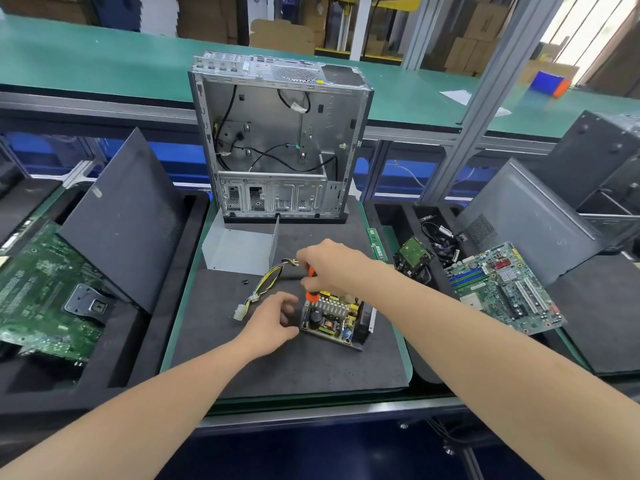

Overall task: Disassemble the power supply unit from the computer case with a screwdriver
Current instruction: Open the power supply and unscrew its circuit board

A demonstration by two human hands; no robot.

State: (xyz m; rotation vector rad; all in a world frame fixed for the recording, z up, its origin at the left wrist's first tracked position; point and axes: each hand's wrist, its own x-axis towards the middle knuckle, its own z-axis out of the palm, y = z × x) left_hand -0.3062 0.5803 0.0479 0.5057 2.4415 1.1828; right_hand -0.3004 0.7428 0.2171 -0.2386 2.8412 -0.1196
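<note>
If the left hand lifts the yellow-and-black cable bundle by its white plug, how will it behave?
The cable bundle is probably floppy: it lies in loose curves. It is likely light. It looks tethered to the power supply board, so pulling may drag that.

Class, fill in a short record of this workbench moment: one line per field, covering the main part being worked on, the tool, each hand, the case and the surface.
Part worked on: opened power supply circuit board with silver heatsink, lying flat
Tool: orange-handled screwdriver, tip down at the board's far-left corner
Right hand: gripping the screwdriver handle
Left hand: fingers curled beside the board's left edge; contact unclear
Case: emptied silver metal computer case, upright behind
Surface: dark grey foam mat
Loose: yellow-and-black cable bundle
</note>
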